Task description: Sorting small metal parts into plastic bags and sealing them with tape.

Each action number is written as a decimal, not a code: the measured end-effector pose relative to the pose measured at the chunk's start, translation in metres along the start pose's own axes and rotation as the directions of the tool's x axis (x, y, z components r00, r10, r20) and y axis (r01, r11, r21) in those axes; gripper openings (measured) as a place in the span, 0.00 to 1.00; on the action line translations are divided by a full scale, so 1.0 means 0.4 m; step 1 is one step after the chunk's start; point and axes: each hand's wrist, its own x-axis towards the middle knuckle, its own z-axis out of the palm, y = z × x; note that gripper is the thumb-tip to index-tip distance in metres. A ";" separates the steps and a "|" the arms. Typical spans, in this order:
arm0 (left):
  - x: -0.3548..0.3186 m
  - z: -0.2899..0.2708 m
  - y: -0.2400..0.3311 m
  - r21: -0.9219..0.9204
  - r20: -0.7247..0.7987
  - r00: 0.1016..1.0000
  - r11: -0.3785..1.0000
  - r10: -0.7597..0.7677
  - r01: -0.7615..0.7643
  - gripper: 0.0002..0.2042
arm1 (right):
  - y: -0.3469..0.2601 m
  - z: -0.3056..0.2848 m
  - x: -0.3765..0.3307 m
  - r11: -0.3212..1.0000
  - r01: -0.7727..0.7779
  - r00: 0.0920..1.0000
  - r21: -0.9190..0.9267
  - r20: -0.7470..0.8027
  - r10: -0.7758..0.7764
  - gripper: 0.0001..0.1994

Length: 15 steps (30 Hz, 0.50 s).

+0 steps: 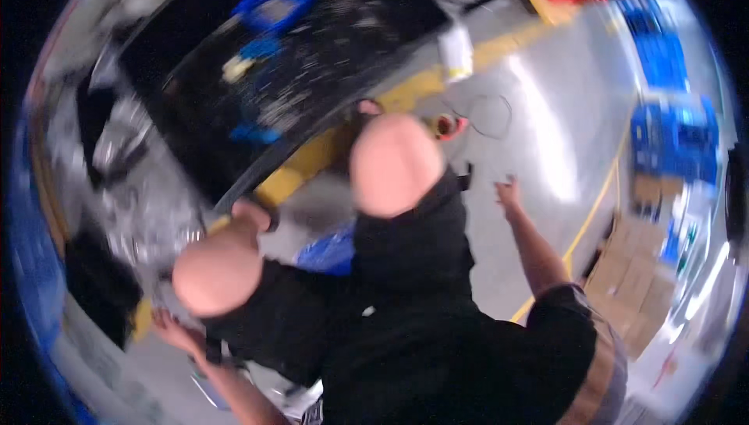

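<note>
My right hand point(509, 193) hangs out to the side over the grey floor, to the right of my bent knee. Its fingers are apart and hold nothing. To the left of my other knee is my left hand point(178, 331), low and smeared by motion; whether its fingers are spread or closed I cannot make out. In front of my knees sits a large black tray or mat point(203, 125), strewn with blurred debris. On it lie a blue tray-like object point(250, 5), a piece of blue material point(261, 49) and a small pale yellow piece point(236, 69).
A roll of tape point(446, 126) and a loop of thin cord point(511, 117) lie on the floor beyond my right knee. Blue crates point(675, 140) and flattened cardboard point(630, 269) stand along the right. Crumpled clear plastic point(148, 210) lies at left, blue plastic point(328, 252) beneath my legs.
</note>
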 end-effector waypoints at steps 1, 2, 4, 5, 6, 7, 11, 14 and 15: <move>-0.083 0.103 0.184 -0.090 0.080 0.988 0.988 0.136 -0.129 0.19 | 0.110 0.003 0.047 0.997 -0.068 0.996 0.037 -0.047 0.070 0.40; -0.131 0.140 0.338 -0.151 0.093 0.954 0.951 0.284 -0.268 0.19 | 0.129 0.074 0.049 0.986 -0.144 0.989 0.087 -0.030 0.147 0.42; -0.173 0.189 0.517 -0.226 0.198 0.876 0.889 0.441 -0.397 0.20 | 0.138 0.191 0.034 0.953 -0.254 0.967 0.164 0.026 0.253 0.45; -0.211 0.220 0.575 -0.214 0.265 0.829 0.868 0.493 -0.448 0.22 | 0.138 0.229 0.043 0.932 -0.256 0.966 0.257 0.053 0.251 0.46; -0.244 0.247 0.610 -0.201 0.276 0.805 0.851 0.525 -0.486 0.22 | 0.131 0.261 0.058 0.902 -0.258 0.966 0.346 0.081 0.245 0.48; -0.269 0.270 0.635 -0.198 0.322 0.776 0.841 0.542 -0.504 0.21 | 0.120 0.296 0.076 0.917 -0.172 0.985 0.360 0.042 0.168 0.45; -0.345 0.348 0.711 -0.237 0.466 0.737 0.871 0.491 -0.430 0.16 | 0.036 0.435 0.232 0.906 0.050 0.982 0.420 -0.186 0.032 0.43; -0.423 0.398 0.695 -0.043 0.454 0.700 0.799 0.551 -0.600 0.19 | -0.051 0.506 0.381 0.935 -0.019 0.937 0.354 -0.320 0.141 0.38; -0.416 0.393 0.676 -0.121 0.458 0.739 0.858 0.494 -0.499 0.20 | -0.065 0.506 0.433 0.833 -0.118 0.992 0.540 0.032 0.120 0.44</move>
